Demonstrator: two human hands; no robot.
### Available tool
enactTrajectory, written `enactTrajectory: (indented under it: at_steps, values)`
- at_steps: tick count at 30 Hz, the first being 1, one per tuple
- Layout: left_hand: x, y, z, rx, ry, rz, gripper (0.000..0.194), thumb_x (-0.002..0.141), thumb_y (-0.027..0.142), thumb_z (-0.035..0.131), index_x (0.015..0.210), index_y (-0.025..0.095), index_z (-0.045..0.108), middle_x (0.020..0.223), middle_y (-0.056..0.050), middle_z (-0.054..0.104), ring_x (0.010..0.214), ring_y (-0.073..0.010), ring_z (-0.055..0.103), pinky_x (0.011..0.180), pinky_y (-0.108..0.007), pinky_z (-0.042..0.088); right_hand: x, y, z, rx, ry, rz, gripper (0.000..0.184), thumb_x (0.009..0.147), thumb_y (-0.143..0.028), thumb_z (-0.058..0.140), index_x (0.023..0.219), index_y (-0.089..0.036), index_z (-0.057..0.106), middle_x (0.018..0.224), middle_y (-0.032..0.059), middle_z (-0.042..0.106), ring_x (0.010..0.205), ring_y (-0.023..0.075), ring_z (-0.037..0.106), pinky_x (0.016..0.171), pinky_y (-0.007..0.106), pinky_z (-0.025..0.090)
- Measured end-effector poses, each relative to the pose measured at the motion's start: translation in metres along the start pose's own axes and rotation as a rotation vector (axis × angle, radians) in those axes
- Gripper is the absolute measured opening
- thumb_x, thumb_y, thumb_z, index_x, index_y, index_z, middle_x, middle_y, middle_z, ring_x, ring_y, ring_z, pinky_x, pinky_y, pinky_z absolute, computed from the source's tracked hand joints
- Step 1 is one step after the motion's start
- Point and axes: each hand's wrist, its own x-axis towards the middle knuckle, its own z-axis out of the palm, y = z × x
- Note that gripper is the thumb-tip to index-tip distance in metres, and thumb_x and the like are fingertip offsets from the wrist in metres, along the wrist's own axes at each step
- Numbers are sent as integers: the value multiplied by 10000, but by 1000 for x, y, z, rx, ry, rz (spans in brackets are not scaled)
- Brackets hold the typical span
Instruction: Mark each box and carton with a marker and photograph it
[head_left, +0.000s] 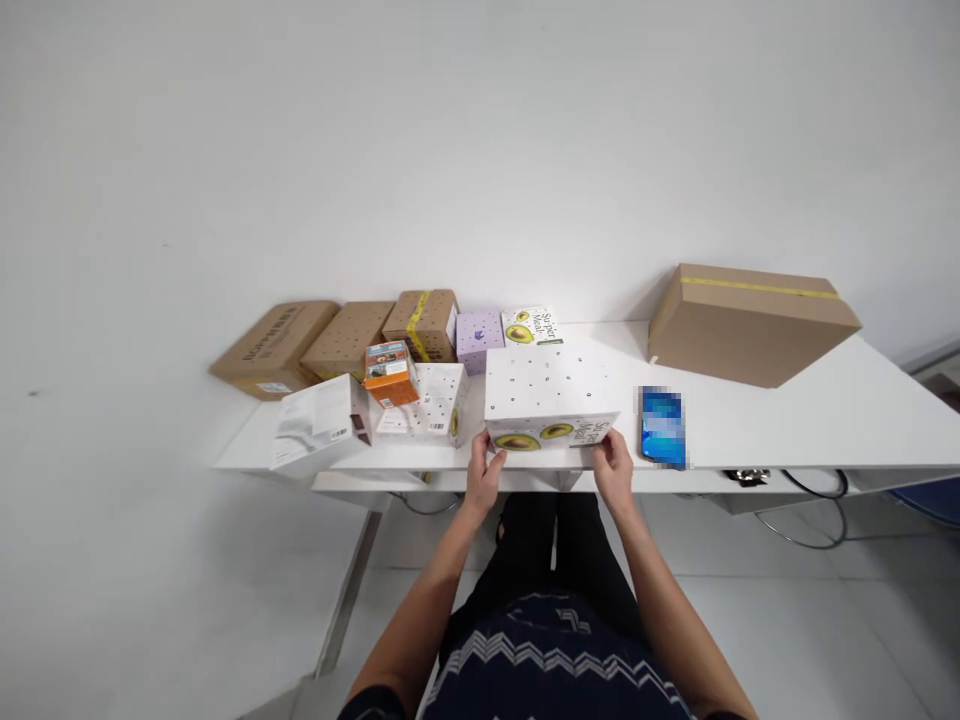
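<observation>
A white perforated box with avocado pictures [547,390] rests on the white table [787,420] near its front edge, straight ahead of me. My left hand [484,475] grips the box's near left corner. My right hand [613,468] grips its near right corner. Both hands have fingers curled onto the front face of the box.
A phone with a blue screen [663,427] lies right of the box. A large taped cardboard box [750,320] stands at the back right. To the left are several cardboard boxes [349,338], a lilac box [480,338], an orange box [390,373], and white boxes [319,425]. Cables hang under the table.
</observation>
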Motion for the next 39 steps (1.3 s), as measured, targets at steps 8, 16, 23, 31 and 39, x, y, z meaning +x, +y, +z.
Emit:
enactTrajectory:
  at_steps: [8,16,23,31,39]
  values:
    - [19,36,-8,-139,107,-228,517,859,499,453,1274,205,545,1338,-102,558,1147,-235,570,920,-362,480,14,-32,-13,213,180,215,339,769,-363,522,996,-169,681,1035,82,681,977,236,608,858,407,473]
    - [44,83,5,-5,48,-181,580,857,615,447,1234,206,613,1288,-78,609,1196,-261,550,956,-377,484,40,-88,-14,6,146,75,464,829,-541,493,1078,-188,663,1036,85,624,852,190,576,714,327,470]
    - [34,82,-2,-71,48,-60,469,798,386,587,1223,191,622,1290,-51,612,1255,-268,509,1076,-398,400,26,-95,-13,86,72,19,390,803,-412,580,1127,-202,639,1101,83,612,959,200,561,802,349,473]
    - [4,53,-15,10,50,-127,479,665,258,601,1131,173,665,1273,-80,619,1199,-287,550,1015,-414,438,-9,-42,-13,167,32,154,269,731,-309,612,972,-189,621,1012,74,667,927,219,614,859,410,484]
    - [4,43,-21,5,84,-217,419,766,358,532,1113,179,684,1207,-68,661,1162,-262,567,989,-392,449,-13,-31,-28,33,19,287,296,741,-353,548,947,-191,685,951,65,712,945,254,636,883,437,480]
